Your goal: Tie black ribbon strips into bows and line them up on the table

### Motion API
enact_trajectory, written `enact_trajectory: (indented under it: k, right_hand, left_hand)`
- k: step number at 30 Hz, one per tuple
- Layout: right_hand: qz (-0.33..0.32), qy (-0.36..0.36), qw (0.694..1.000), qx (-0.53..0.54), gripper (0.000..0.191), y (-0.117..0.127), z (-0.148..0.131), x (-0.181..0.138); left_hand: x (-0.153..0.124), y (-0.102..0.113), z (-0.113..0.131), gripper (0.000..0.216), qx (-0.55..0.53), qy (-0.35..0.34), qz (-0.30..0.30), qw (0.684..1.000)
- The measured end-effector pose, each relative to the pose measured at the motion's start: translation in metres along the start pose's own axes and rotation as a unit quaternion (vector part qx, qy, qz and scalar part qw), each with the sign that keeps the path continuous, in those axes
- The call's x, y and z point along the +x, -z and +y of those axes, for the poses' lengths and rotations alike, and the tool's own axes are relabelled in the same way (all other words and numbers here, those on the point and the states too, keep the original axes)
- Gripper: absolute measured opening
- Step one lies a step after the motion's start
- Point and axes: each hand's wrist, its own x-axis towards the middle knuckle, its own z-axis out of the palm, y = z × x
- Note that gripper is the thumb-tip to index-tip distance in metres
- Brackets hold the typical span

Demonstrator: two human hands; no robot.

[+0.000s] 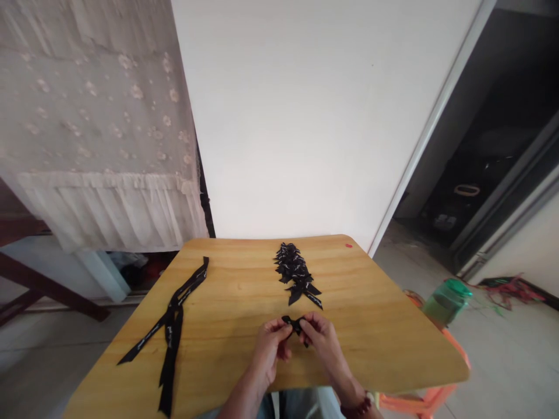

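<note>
Both my hands meet over the near edge of a wooden table [384, 326]. My left hand [271, 344] and my right hand [322, 337] pinch a short piece of black ribbon [293, 323] between their fingertips, folded into a small bow shape. Just beyond them lies a row of finished black ribbon bows [296, 273] with white lettering, running away from me along the table's middle. Loose black ribbon strips [172, 326] lie on the left part of the table, some overhanging its near edge.
A white wall stands behind the table, with a lace curtain [96, 122] at the left. An orange stool [419, 401] and a green-lidded jar [445, 299] sit at the right. A dark doorway opens at the far right.
</note>
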Motion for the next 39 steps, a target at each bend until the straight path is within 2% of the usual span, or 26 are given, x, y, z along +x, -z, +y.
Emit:
enact_trajectory:
  k: [3, 10, 15, 21, 29, 35, 39]
  right_hand:
    - [0.009, -0.003, 1.000, -0.015, 0.030, 0.000, 0.001, 0.002]
    - [0.029, 0.001, 0.999, -0.036, 0.035, -0.003, -0.001, 0.007]
    - [0.018, 0.014, 0.999, -0.045, 0.033, -0.008, -0.002, 0.008]
    - [0.023, 0.023, 0.998, -0.050, 0.034, -0.012, -0.004, 0.005]
    - [-0.025, 0.005, 0.999, -0.030, 0.025, -0.004, 0.001, -0.004]
    - [-0.053, 0.017, 0.998, -0.037, 0.014, -0.002, 0.001, -0.010]
    - [-0.096, 0.020, 0.994, -0.049, 0.012, 0.000, 0.007, -0.011]
  left_hand:
    - [-0.001, 0.001, 0.003, 0.024, 0.020, -0.005, -0.005, 1.000]
    - [-0.002, 0.002, 0.011, 0.033, -0.015, -0.023, 0.060, 0.998]
    - [-0.003, 0.000, 0.010, 0.028, -0.029, -0.009, 0.028, 0.999]
    - [-0.002, -0.003, 0.008, 0.026, -0.053, -0.018, 0.037, 0.998]
    - [0.003, 0.002, 0.008, 0.024, -0.055, -0.006, 0.042, 0.998]
    - [-0.002, -0.001, 0.012, 0.021, -0.136, 0.074, 0.043, 0.987]
    - [0.000, 0.003, 0.010, 0.012, -0.143, 0.076, 0.019, 0.987]
